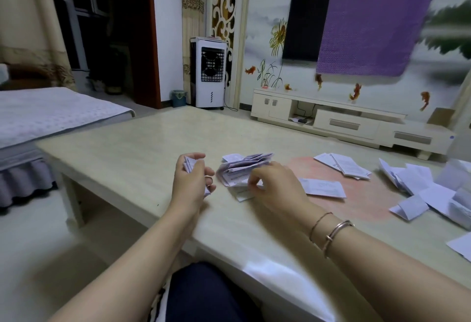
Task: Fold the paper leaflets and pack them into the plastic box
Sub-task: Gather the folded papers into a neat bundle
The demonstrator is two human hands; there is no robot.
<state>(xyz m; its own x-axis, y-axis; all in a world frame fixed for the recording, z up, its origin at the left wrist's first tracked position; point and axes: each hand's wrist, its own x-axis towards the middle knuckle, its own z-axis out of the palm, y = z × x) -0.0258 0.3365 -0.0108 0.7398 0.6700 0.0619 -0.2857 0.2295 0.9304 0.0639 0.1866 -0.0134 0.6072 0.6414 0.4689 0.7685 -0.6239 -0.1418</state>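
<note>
- I see the left hand (191, 179) raised just above the table (132, 153), its fingers (197, 155) curled round a small bundle of folded leaflets (188, 164); paper edges show above the hand and again below it.
- My right hand (274, 182) rests over a heap of folded leaflets (242, 168) lying on the table just right of the left hand. Its fingertips are bent down onto the near edge of the heap and seem to pinch a leaflet there, though the motion blur keeps me from being sure of the exact hold.
- The right wrist carries two thin bracelets (331, 232).
- A single flat leaflet (322, 188) lies just beside the right hand, on a round pinkish patch of the table top.
- Further back on that patch I can make out a small stack of flat leaflets (342, 166), fanned slightly.
- At the right edge sits a loose pile of unfolded and half-folded sheets (420, 189), overlapping each other in disorder.
- Something pale and translucent shows at the far right behind that pile; it may be the plastic box, but I cannot tell.
- Beyond the table I see a low TV cabinet (344, 120), a wall screen half covered with a purple cloth (372, 31), a white air cooler (210, 72) and a bed (51, 112) on the left.
</note>
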